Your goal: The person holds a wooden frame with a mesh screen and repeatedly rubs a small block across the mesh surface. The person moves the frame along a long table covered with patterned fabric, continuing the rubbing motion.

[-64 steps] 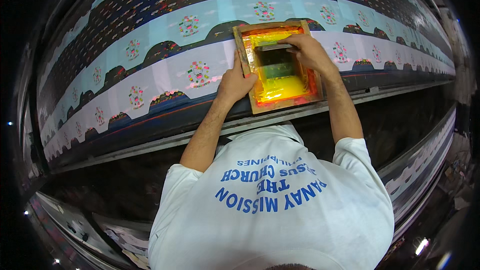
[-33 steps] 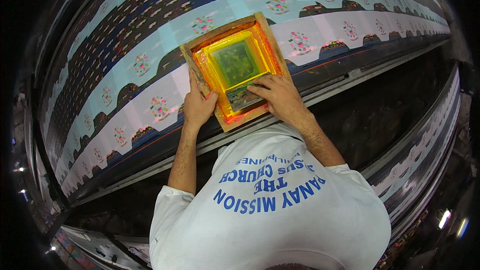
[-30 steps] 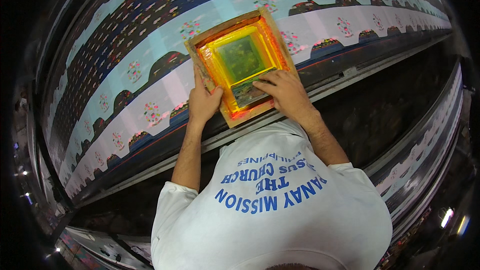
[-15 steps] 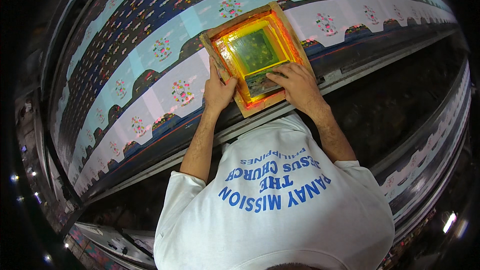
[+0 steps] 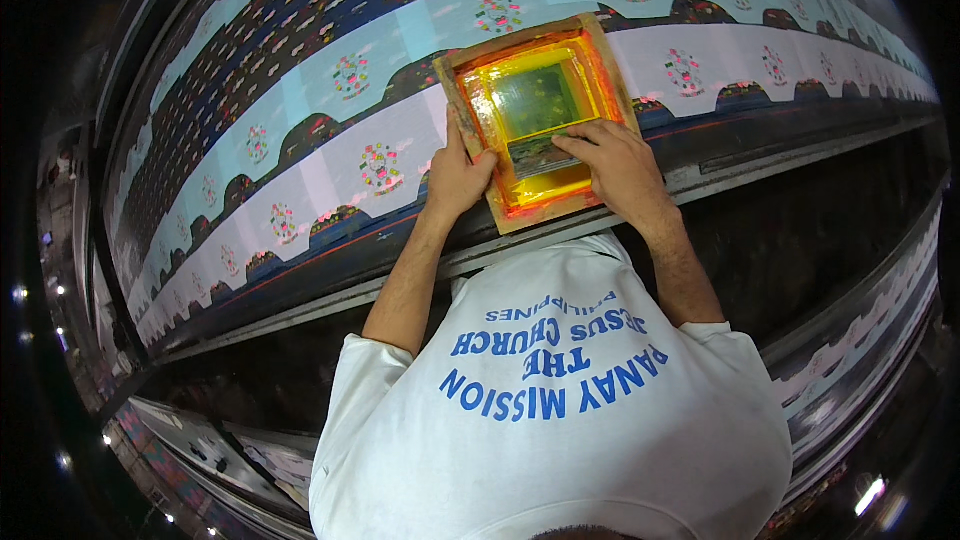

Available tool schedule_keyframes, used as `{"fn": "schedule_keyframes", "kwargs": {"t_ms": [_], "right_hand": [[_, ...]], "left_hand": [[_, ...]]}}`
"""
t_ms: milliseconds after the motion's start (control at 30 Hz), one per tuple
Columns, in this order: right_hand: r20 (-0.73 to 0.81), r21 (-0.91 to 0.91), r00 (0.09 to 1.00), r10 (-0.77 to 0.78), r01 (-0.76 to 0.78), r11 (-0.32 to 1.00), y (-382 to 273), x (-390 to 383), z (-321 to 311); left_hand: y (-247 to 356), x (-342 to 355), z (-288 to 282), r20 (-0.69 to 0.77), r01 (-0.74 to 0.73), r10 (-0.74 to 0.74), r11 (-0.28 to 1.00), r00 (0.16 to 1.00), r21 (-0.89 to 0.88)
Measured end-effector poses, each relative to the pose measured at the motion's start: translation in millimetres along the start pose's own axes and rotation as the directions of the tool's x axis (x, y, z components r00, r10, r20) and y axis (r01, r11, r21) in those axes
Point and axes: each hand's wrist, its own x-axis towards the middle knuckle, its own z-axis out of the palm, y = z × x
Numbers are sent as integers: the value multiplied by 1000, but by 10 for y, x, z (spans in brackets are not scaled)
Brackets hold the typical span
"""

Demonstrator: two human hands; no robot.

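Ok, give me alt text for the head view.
A person's left hand grips the left side of a wooden frame with a yellow interior, while the right hand holds a flat blade inside it. Rows of pale pieces with colourful prints lie on a long dark table.

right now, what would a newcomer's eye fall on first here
Probably the bright yellow and orange wooden frame just above the picture's middle, with the left hand on its left edge and the right hand on a flat bar inside it. Next come the pale panels with colourful prints, in curved rows to either side, and the white shirt with blue lettering filling the lower middle.
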Motion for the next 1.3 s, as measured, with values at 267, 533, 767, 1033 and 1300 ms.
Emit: {"fn": "schedule_keyframes", "kwargs": {"t_ms": [267, 533, 767, 1033, 1300], "right_hand": [[-114, 26, 993, -36, 39, 999, 177, 479, 119], [-146, -56, 976, -162, 155, 986, 310, 1065, 207], [136, -93, 989, -54, 67, 993, 212, 1416, 32], [226, -78, 960, -168, 190, 979, 75, 456, 40], [89, 16, 990, -111, 110, 994, -44, -216, 113]], "left_hand": [[-23, -26, -17, 22, -3, 2, 1000, 1000, 16], [73, -50, -88, 67, 42, -40, 999, 997, -29], [2, -54, -94, 91, 4, 4, 996, 996, -93], [17, -72, -101, 57, -17, 24, 992, 998, -127], [-41, -49, -63, 71, 7, 3, 991, 997, -137]]}}
